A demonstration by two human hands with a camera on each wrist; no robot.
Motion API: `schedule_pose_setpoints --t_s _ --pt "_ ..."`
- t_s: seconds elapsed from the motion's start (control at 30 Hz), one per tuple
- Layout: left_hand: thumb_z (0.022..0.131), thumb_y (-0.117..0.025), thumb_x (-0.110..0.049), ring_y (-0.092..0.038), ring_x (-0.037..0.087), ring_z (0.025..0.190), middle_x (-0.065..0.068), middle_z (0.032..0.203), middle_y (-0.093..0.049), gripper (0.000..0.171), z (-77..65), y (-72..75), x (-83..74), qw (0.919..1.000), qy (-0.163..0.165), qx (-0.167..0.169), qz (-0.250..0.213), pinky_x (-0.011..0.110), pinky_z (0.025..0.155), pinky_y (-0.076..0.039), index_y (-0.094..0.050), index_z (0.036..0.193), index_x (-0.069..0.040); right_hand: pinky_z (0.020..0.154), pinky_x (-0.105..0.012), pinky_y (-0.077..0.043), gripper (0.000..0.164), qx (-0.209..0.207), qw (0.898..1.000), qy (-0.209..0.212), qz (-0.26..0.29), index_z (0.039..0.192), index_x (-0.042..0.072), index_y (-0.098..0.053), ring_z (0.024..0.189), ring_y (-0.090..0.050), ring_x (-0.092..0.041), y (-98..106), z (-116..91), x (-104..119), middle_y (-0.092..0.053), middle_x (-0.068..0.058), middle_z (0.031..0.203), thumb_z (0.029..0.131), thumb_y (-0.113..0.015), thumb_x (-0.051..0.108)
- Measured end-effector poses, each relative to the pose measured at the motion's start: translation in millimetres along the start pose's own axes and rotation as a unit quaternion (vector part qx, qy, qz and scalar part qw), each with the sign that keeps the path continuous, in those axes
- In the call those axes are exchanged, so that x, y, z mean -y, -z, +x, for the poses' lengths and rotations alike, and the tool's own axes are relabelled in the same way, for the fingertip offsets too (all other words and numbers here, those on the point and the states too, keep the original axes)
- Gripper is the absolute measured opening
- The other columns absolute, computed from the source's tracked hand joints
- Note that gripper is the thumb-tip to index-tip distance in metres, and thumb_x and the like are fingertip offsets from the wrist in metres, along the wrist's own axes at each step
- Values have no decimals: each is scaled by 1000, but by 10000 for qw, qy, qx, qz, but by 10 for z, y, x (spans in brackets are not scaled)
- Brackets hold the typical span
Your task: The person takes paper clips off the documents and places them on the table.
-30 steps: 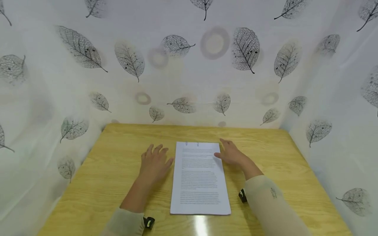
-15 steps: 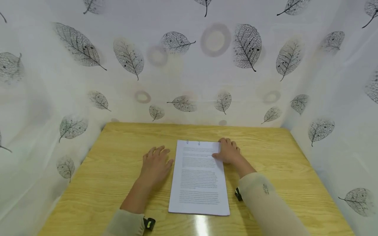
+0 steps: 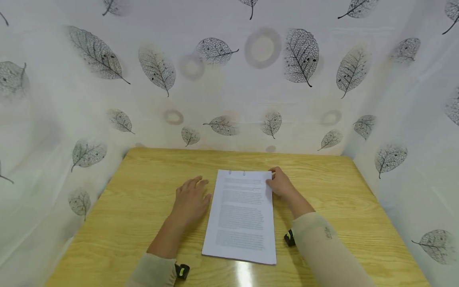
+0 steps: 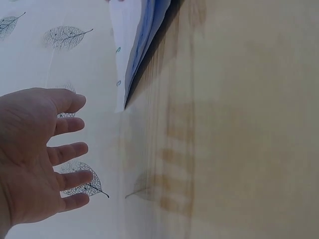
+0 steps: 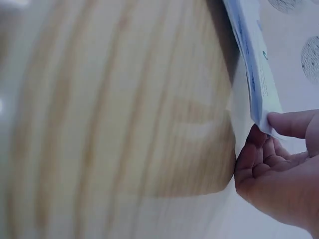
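The head view looks forward and down from above the table's point(image 3: 143, 187) near edge, taking in both hands, the paper stack point(image 3: 242, 217) between them and the leaf-print curtain behind. The left wrist view sits low and close, facing along the table toward the stack's edge point(image 4: 142, 47). The right wrist view is closer still, blurred, at the stack's far corner point(image 5: 254, 74). All three views share the stack and the table.

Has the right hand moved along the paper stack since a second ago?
Yes. The right hand slid toward the paper stack's far right corner and now pinches it, lifting it slightly.
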State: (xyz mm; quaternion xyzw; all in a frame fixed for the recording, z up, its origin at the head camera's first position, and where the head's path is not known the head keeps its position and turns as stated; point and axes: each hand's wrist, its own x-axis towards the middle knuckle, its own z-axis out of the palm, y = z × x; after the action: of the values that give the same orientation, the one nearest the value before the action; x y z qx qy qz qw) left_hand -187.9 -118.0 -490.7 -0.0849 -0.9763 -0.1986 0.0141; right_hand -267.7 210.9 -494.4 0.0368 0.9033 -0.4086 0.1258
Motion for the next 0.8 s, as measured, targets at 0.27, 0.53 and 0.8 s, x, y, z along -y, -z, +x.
schedule_pose_setpoints --t_s 0.27,0.53,0.8 --pt "108 -63 -36 -43 43 157 15 170 -46 51 50 8 -12 9998 -25 98 -189 71 123 -35 -56 155 -15 94 -27 -51 47 460 9848 -185 1665 158 -4 -47 116 -60 -21 100 -32 -127 -60 -22 147 114 -50 12" --pt "110 -60 -33 -50 43 153 14 165 -53 45 147 11 -70 9995 -68 -45 -318 68 120 -41 -58 151 -15 81 -24 -51 43 733 9647 -37 2530 154 -3 -52 95 -61 -12 114 -67 -210 -68 -6 124 113 -54 9" --pt "109 -63 -26 -49 44 153 13 166 -49 44 249 33 -156 9905 76 -192 -1361 67 124 -41 -56 151 -15 89 -24 -53 46 1254 9432 205 3070 155 -6 -50 104 -65 -10 114 -83 -268 -73 7 119 112 -57 10"
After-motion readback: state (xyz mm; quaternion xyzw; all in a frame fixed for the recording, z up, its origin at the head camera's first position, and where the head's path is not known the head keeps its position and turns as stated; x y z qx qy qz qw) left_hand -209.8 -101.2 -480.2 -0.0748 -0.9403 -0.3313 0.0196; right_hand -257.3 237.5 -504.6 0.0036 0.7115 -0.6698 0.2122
